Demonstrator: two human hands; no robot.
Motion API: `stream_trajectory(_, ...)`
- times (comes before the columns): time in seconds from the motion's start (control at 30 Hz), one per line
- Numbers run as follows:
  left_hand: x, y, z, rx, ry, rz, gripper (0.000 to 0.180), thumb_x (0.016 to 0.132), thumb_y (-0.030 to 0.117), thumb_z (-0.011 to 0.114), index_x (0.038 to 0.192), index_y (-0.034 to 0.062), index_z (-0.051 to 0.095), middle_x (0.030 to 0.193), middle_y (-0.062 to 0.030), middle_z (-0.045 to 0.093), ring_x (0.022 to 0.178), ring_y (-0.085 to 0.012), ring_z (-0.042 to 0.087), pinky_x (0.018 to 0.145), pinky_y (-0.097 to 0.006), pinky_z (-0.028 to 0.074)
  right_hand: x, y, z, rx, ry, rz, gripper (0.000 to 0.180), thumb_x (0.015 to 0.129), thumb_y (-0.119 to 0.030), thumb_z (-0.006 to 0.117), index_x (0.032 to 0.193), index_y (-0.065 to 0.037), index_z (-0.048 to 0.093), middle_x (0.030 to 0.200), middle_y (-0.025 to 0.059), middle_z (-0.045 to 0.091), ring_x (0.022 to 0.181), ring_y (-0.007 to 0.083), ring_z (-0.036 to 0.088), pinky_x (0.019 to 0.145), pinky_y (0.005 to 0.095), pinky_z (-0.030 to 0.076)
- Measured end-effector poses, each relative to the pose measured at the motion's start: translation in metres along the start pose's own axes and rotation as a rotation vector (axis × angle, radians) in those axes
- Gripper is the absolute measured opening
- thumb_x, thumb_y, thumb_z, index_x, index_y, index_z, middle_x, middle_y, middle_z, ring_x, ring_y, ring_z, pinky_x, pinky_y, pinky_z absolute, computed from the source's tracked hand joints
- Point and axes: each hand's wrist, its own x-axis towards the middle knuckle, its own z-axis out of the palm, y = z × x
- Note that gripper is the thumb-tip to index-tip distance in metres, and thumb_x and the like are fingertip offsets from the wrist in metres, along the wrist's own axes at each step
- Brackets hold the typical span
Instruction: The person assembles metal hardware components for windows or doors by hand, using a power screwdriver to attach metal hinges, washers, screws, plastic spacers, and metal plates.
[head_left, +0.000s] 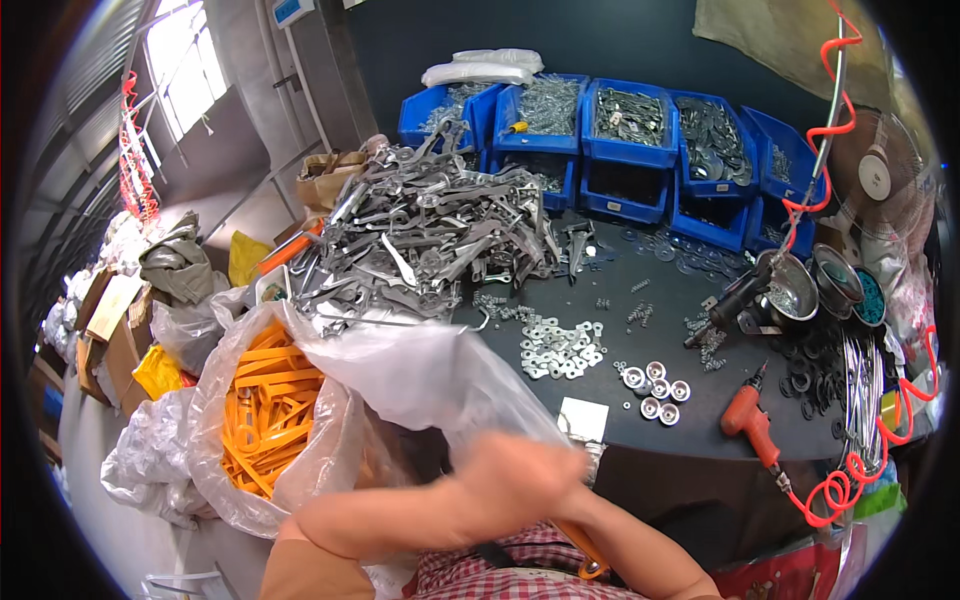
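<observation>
My left hand [505,474] is closed into a blurred fist in front of my body, with the forearm reaching in from the left. My right hand [568,478] overlaps it, its fingers hidden and smeared. Just beneath the hands hangs an orange strip-like handle [583,550] with a hole at its end; which hand holds it I cannot tell. A translucent plastic sheet [430,375] stretches up behind the hands, from the side of a clear bag [205,440] full of orange handles [265,410]. Whether my left fingers grip the sheet is hidden by blur.
On the dark bench lie a heap of metal lever parts [450,220], flat metal links [562,348], round metal cups [655,390] and a red air screwdriver [752,420] on a coiled hose. Blue bins [630,150] stand behind; a fan [878,175] is at right.
</observation>
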Motion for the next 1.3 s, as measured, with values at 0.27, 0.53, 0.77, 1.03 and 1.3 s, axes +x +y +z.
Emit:
stream_trajectory(0.27,-0.019,-0.017,0.038,0.316,0.425,0.117,0.030,0.072,0.011,0.053,0.102,0.0040,0.055,0.093,-0.0067,0.058,0.081,-0.0204,0.058,0.073,-0.035,0.042,-0.001,0.012,-0.021,1.432,-0.262,0.044,0.055,0.079,-0.048,0.051,0.119,-0.010,0.045,0.097,0.0157,0.055,0.086,0.0321,0.055,0.071,0.0409,0.045)
stream_trajectory(0.53,-0.064,0.020,0.093,-0.051,0.008,0.010,0.011,0.055,0.013,0.056,0.059,0.0104,0.046,0.056,-0.0050,0.044,0.054,-0.0235,0.047,0.056,-0.037,0.038,0.003,0.043,-0.055,1.769,-0.110,-0.095,0.047,0.086,-0.044,0.039,0.116,-0.008,0.044,0.098,0.0144,0.054,0.081,0.0257,0.057,0.063,0.0359,0.048)
stream_trajectory(0.77,-0.094,0.005,0.071,-1.604,0.138,-1.035,0.080,0.076,0.016,0.062,0.135,0.0019,0.010,0.134,-0.0173,0.025,0.123,-0.0262,0.031,0.099,-0.035,0.028,0.018,0.030,-0.032,1.886,-0.140,0.033,0.043,0.084,-0.039,0.046,0.108,-0.004,0.048,0.103,0.0163,0.052,0.087,0.0284,0.056,0.072,0.0394,0.049)
stream_trajectory(1.03,-0.133,0.038,0.076,-1.212,0.647,-0.875,0.085,0.068,0.017,0.069,0.133,0.0025,0.018,0.134,-0.0117,0.026,0.125,-0.0206,0.023,0.103,-0.032,0.019,-0.068,0.052,0.012,0.206,-0.252,-0.610,0.039,0.076,-0.030,0.058,0.105,-0.004,0.050,0.110,0.0181,0.048,0.096,0.0346,0.052,0.079,0.0425,0.046)
stream_trajectory(1.3,-0.418,0.108,0.031,0.220,1.625,-1.613,0.068,0.073,0.010,0.051,0.133,0.0078,0.019,0.110,-0.0096,0.044,0.074,-0.0148,0.052,0.047,-0.023,0.043,-0.020,-0.008,0.003,-0.318,0.139,-0.636,0.032,0.069,-0.005,0.062,0.099,-0.002,0.054,0.111,0.0212,0.048,0.097,0.0359,0.052,0.081,0.0409,0.044)
